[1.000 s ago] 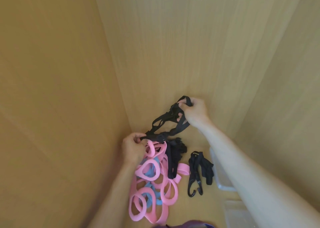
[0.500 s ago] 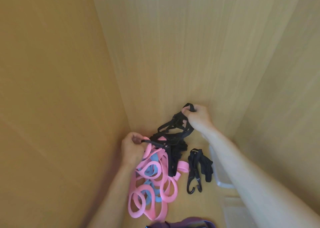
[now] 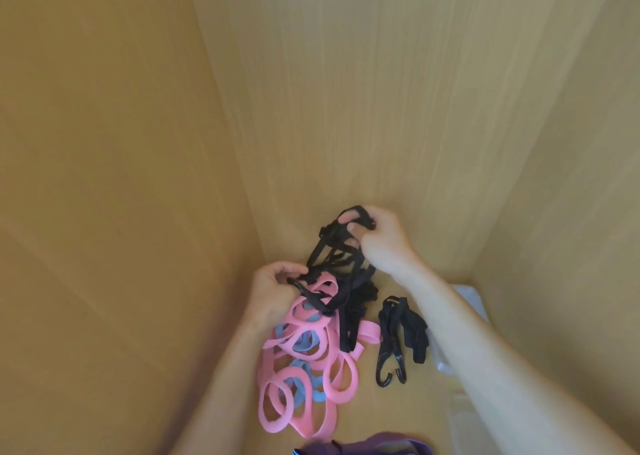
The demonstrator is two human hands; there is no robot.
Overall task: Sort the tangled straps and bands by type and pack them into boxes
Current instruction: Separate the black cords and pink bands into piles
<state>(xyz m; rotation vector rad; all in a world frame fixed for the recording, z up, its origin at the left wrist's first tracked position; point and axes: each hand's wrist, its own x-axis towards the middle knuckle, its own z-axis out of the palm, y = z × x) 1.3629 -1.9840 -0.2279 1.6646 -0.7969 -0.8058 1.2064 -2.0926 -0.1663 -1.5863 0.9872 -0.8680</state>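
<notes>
A tangle of black straps [image 3: 341,264] stretches between my two hands above the wooden surface. My right hand [image 3: 381,240] grips its upper end, with fingers hooked through the loops. My left hand [image 3: 273,288] pinches the lower end, where a black hook [image 3: 311,297] pokes out over the pile. Beneath lie several pink bands [image 3: 311,364] mixed with blue bands [image 3: 304,342]. More black strap [image 3: 349,323] trails down over the pink ones.
A separate bundle of black hooked straps [image 3: 398,333] lies to the right of the pile. A clear plastic box [image 3: 474,302] sits partly hidden behind my right forearm. Purple fabric [image 3: 374,446] shows at the bottom edge. Wooden walls close in on three sides.
My hands have come closer together and the black tangle has slackened. The left hand has shifted its grip onto the hook end.
</notes>
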